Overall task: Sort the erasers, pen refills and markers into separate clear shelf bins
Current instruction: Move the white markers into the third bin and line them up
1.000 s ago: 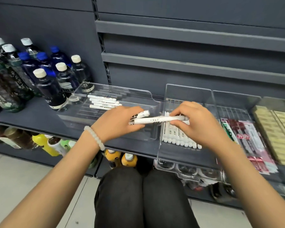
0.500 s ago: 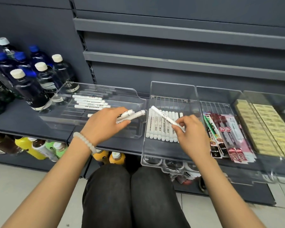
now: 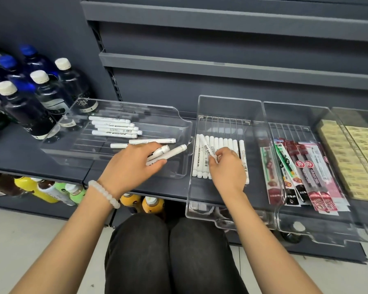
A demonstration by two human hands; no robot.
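Right hand [image 3: 226, 168] had its fingertips pinched on 1 marker [image 3: 207, 150], which had dropped from up in the air a second earlier to lying slanted across the neat row [image 3: 219, 158] in the middle bin [image 3: 229, 102]. Left hand [image 3: 134, 164] was still curled around 2 more markers [image 3: 168, 152] over the left bin [image 3: 179, 117], so I'd guess those went next.

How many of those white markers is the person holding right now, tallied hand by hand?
Left hand: 2 markers
Right hand: 1 marker
Total: 3
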